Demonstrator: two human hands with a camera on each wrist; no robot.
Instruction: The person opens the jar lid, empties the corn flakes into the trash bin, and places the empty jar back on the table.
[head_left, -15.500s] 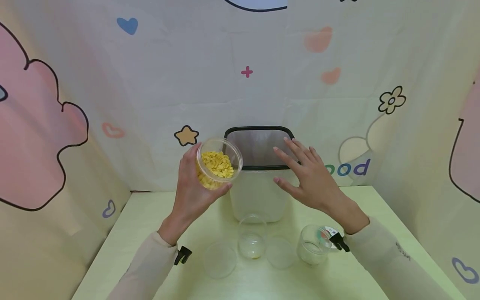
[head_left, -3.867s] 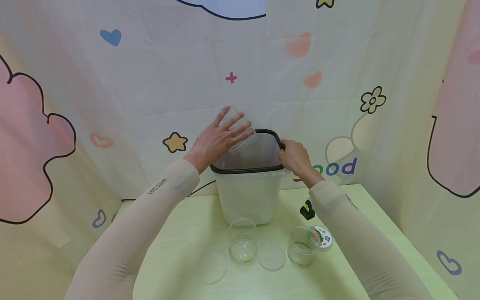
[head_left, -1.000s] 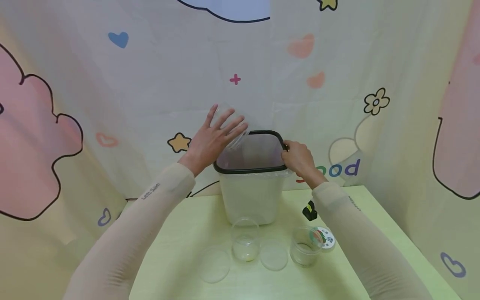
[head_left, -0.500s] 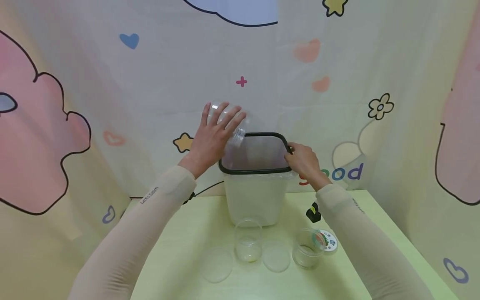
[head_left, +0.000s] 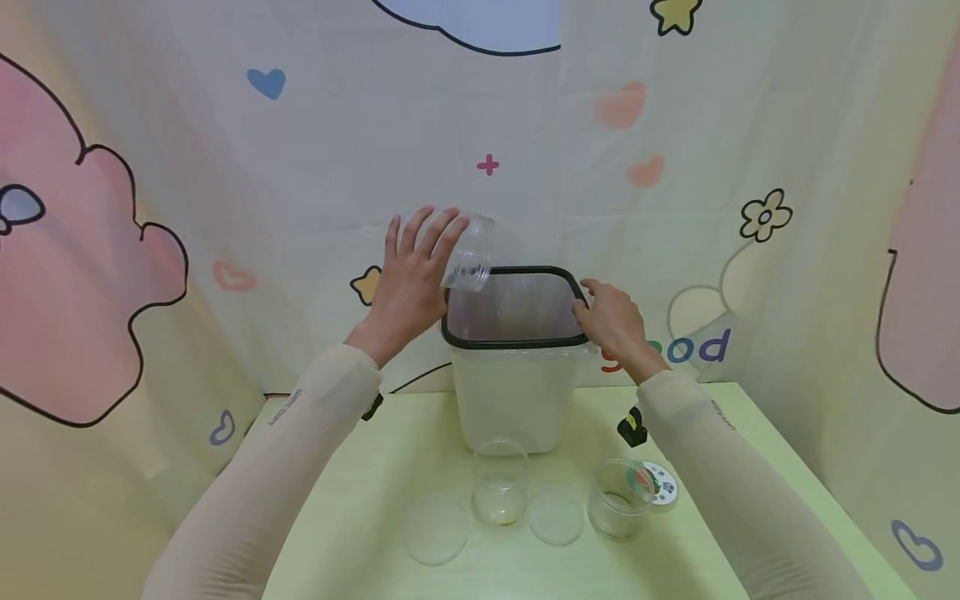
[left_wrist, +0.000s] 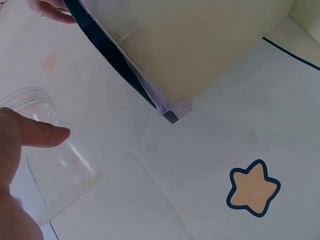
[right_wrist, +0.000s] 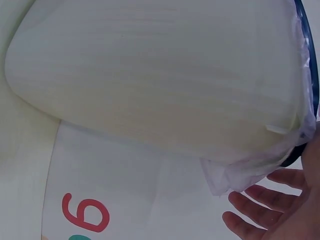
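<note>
My left hand (head_left: 414, 271) holds a clear plastic jar (head_left: 471, 254) on its side above the left part of the bin, mouth toward the bin. In the left wrist view the thumb (left_wrist: 47, 134) lies along the see-through wall of the jar (left_wrist: 65, 165), and no yellow flakes show inside. The pale waste bin (head_left: 513, 400) has a black rim (head_left: 517, 342) and a thin liner bag (right_wrist: 235, 175) folded over it. My right hand (head_left: 611, 321) is at the bin's right rim, its fingers (right_wrist: 255, 207) loosely extended beside the liner.
On the table (head_left: 360, 500) in front of the bin stand a clear cup (head_left: 500, 492) and a clear jar (head_left: 618, 504). Two clear lids (head_left: 437, 529) lie flat near them, and a printed round lid (head_left: 662, 485) lies behind the jar. A printed cloth (head_left: 360, 150) hangs behind.
Earlier the jar held yellow flakes; they no longer show in it. My left hand has drawn back left with the jar over the last second. My right hand's fingers have loosened from the rim.
</note>
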